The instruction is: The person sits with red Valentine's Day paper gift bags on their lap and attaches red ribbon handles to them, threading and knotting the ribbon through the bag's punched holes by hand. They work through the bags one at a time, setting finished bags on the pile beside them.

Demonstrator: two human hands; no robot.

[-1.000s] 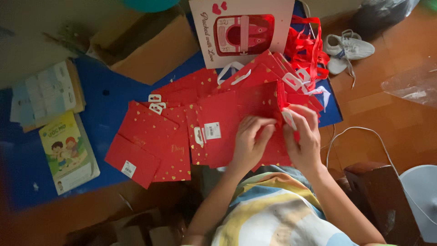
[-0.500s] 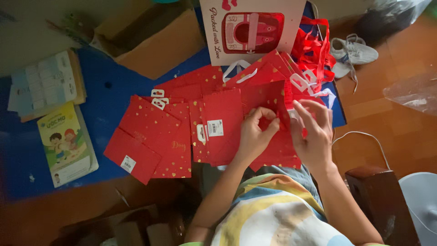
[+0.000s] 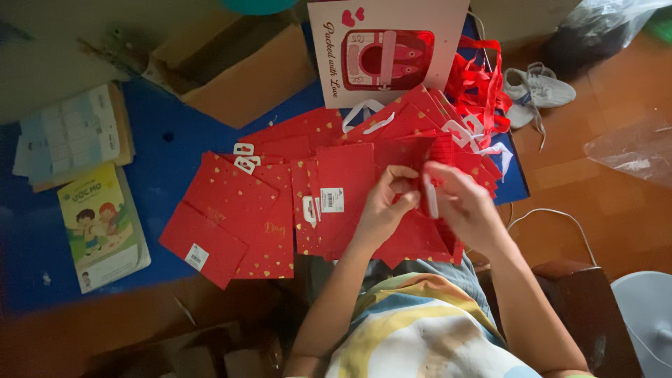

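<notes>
Where both hands meet over the middle of the spread, the left hand (image 3: 383,206) has its fingers (image 3: 400,180) curled together and pinched on the edge of a red bag (image 3: 413,150), and the right hand (image 3: 465,203) has its fingers closed on a white strip (image 3: 430,196) at that same bag. Half a second earlier the right hand was spread open and lay further right; it has now drawn in until its fingertips nearly touch the left hand's, while the left hand has barely shifted. The bag lies flat on top of a fan of like red bags (image 3: 245,210) with gold hearts and white labels, unchanged in layout. Beyond them a white card (image 3: 388,49) with a red picture stands at the far edge, red ribbons (image 3: 483,77) beside it, all on a blue mat (image 3: 161,140). A cardboard box (image 3: 238,70), a picture book (image 3: 101,224) and a white shoe (image 3: 539,91) lie further out on the floor.
</notes>
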